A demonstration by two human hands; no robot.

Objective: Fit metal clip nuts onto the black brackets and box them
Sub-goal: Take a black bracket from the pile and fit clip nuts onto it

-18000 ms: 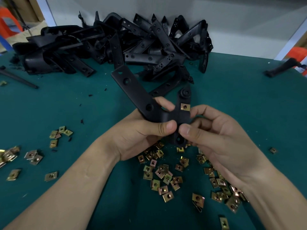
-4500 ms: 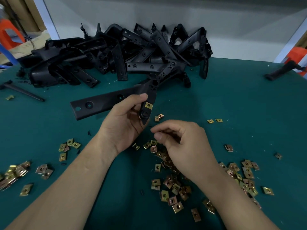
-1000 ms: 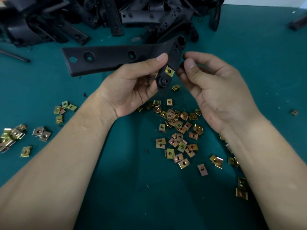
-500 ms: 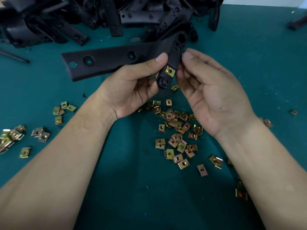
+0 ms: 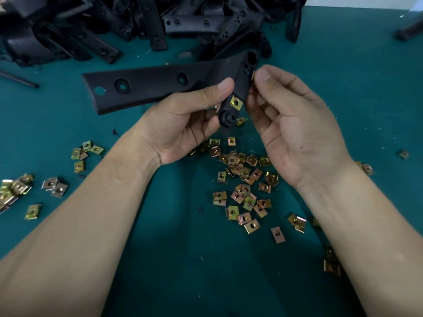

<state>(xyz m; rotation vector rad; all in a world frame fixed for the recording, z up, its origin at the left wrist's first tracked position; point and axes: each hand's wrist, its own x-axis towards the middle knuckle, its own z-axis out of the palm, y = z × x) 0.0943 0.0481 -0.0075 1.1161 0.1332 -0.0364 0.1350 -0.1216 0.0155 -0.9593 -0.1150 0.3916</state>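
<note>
Your left hand (image 5: 183, 121) grips one black bracket (image 5: 148, 86) above the desk (image 5: 183, 259), thumb on top. One clip nut (image 5: 236, 103) already sits on its short arm. Your right hand (image 5: 295, 133) pinches a second nut (image 5: 253, 75) against the bracket's edge. Dozens of loose nuts (image 5: 245, 179) lie below, and the bracket pile (image 5: 190, 24) behind is too tangled to count.

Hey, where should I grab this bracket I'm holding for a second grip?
On the bracket, probably the long flat arm, pinched across its width from the near edge between the holes: it juts free to the left, while the left hand and right hand, pinching a clip nut, crowd the short end.
</note>
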